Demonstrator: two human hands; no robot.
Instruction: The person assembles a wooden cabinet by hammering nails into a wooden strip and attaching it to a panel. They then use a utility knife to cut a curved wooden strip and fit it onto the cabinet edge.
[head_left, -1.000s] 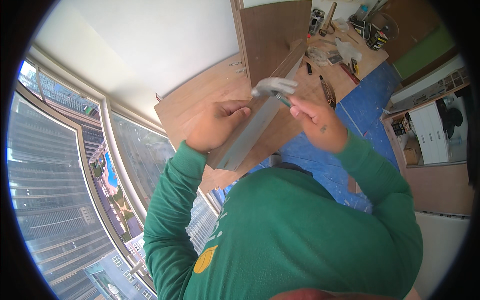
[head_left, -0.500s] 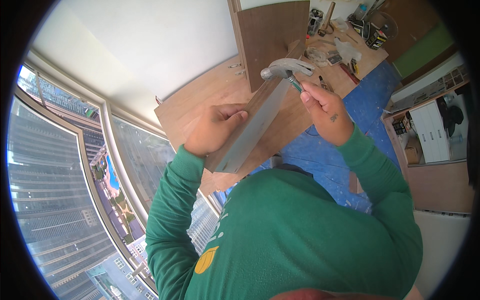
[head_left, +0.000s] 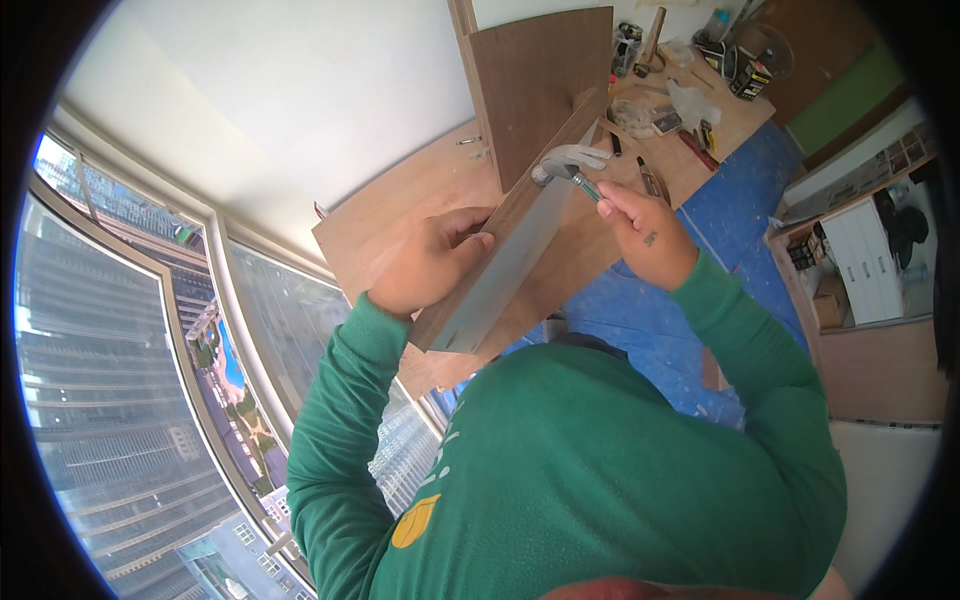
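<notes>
A long narrow wooden board (head_left: 522, 196) with a glossy pale grey face (head_left: 512, 262) slants across the worktop, its near end toward my body. My left hand (head_left: 432, 258) is closed over the board's left edge near that end, the thumb lying on the edge and the other fingers hidden on the far side. In my right hand (head_left: 650, 236) is a claw hammer (head_left: 572, 160), gripped by its green handle. The hammer's striking face is at the board's upper edge, past my left hand; whether it touches, I cannot tell.
An upright brown panel (head_left: 545, 90) stands behind the board on the plywood worktop (head_left: 370, 235). Several tools, a plastic bag (head_left: 692, 103) and boxes lie at the back right. Blue sheeting (head_left: 620, 310) covers the floor. Windows (head_left: 110, 380) run along the left.
The hammer has come down toward the board's edge, and my right hand has shifted slightly down and left with it. My left hand keeps its hold in nearly the same place.
</notes>
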